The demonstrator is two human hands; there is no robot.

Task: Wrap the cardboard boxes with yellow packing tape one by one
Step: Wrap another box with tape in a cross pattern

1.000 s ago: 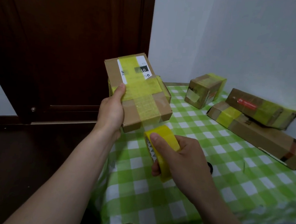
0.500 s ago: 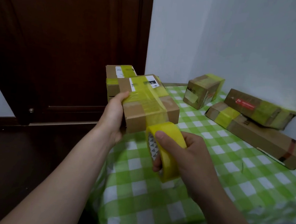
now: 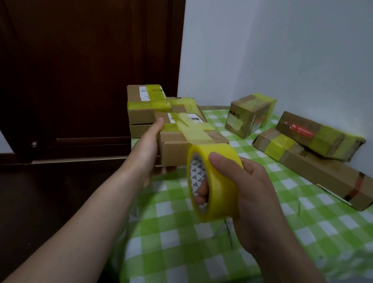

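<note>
My left hand [image 3: 149,151] grips the left end of a small cardboard box [image 3: 175,150] crossed with yellow tape, holding it low over the table's left edge. My right hand [image 3: 242,192] holds a roll of yellow packing tape [image 3: 219,185], thumb on its outer face and fingers through the core, just in front of the box. A strip of tape runs from the roll up onto the box top. Behind the held box, a stack of two taped boxes [image 3: 145,110] sits at the table's far left corner.
A green and white checked cloth [image 3: 193,244] covers the table. At the back right stand a small taped box [image 3: 249,115], a long flat box [image 3: 319,172] and a crumpled taped parcel [image 3: 318,137] resting on it. A dark wooden door [image 3: 74,62] is at left.
My left hand has tilted the box from upright down to lying flat and lowered it toward the table. The roll has come up closer to the box's near end.
</note>
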